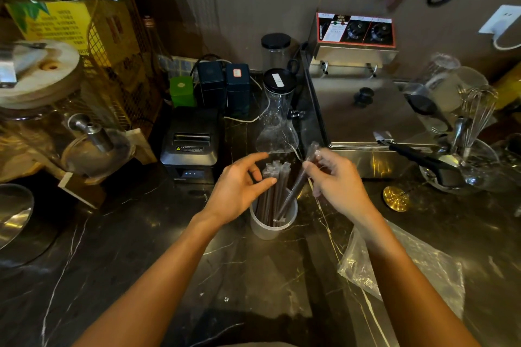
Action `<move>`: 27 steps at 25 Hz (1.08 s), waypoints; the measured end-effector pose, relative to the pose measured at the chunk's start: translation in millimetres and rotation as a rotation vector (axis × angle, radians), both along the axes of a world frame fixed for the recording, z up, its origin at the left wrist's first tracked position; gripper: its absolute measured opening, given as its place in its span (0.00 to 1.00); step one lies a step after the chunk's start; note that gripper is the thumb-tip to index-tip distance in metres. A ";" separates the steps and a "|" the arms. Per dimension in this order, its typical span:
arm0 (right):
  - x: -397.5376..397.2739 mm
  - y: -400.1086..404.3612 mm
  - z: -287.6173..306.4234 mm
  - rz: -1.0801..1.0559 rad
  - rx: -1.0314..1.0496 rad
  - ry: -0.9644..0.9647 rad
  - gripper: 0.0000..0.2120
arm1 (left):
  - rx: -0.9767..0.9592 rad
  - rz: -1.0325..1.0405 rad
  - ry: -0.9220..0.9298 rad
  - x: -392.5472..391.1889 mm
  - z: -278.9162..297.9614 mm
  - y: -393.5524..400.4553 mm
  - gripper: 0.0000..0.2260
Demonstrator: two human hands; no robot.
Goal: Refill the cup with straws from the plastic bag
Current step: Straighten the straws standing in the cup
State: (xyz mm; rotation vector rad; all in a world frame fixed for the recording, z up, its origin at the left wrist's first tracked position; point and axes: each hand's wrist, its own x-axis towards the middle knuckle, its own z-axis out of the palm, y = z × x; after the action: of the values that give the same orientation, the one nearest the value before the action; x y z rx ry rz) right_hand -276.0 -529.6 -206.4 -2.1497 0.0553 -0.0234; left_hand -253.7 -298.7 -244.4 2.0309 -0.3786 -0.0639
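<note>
A white cup (270, 227) stands on the dark marble counter and holds a bunch of brown wrapped straws (275, 191). My left hand (239, 186) touches the upright bunch from the left with loosely spread fingers. My right hand (337, 180) pinches a wrapped straw (296, 186) near its top; the straw leans with its lower end inside the cup. A crumpled clear plastic bag (408, 270) lies on the counter under my right forearm; I cannot tell what it holds.
Behind the cup stand a clear carafe (277, 118) with a black lid and a black receipt printer (191, 144). A steel fryer (369, 110) sits back right, and a glass bowl of utensils (462, 160) at far right. A glass dispenser (50, 127) is on the left.
</note>
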 end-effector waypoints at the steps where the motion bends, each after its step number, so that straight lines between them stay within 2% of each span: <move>1: 1.2 -1.3 4.8 -0.019 0.030 -0.015 0.07 | -0.015 -0.003 -0.020 -0.7 0.8 0.2 0.26; 5: 4.5 -1.3 26.7 -0.088 0.229 -0.051 0.08 | -0.055 -0.069 -0.079 0.1 9.9 1.3 0.22; 7: 6.0 -2.6 36.1 -0.154 0.456 0.000 0.07 | -0.074 -0.137 -0.042 1.5 18.0 3.0 0.20; 10: 7.4 -1.8 40.1 -0.205 0.827 0.147 0.06 | -0.194 -0.241 0.013 2.7 32.6 4.5 0.21; 14: 1.3 13.4 23.1 -0.251 0.983 0.425 0.06 | -0.361 -0.272 -0.023 0.1 54.5 -1.2 0.17; 20: -12.8 32.5 5.3 -0.249 1.028 0.635 0.12 | -0.258 -0.321 -0.109 -4.6 64.2 -9.6 0.10; 22: -20.3 33.3 2.1 -0.182 0.824 0.667 0.16 | -0.254 -0.280 -0.126 -6.6 60.6 -12.9 0.08; 24: -27.3 33.1 -1.2 -0.147 0.540 0.601 0.19 | -0.259 -0.210 -0.097 -6.8 52.7 -11.9 0.06; 25: -29.2 31.5 -2.4 -0.158 0.465 0.510 0.18 | -0.248 -0.183 -0.074 -6.7 46.6 -10.6 0.05; 27: -30.5 25.7 -1.6 -0.140 0.441 0.292 0.10 | -0.206 -0.137 -0.034 -7.3 32.4 -7.3 0.02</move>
State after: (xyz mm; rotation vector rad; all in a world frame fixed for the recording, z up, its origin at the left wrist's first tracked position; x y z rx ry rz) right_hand -306.5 -504.0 -208.0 -1.6908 0.3488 0.2038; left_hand -261.0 -306.0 -212.0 1.8035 -0.5246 -0.0718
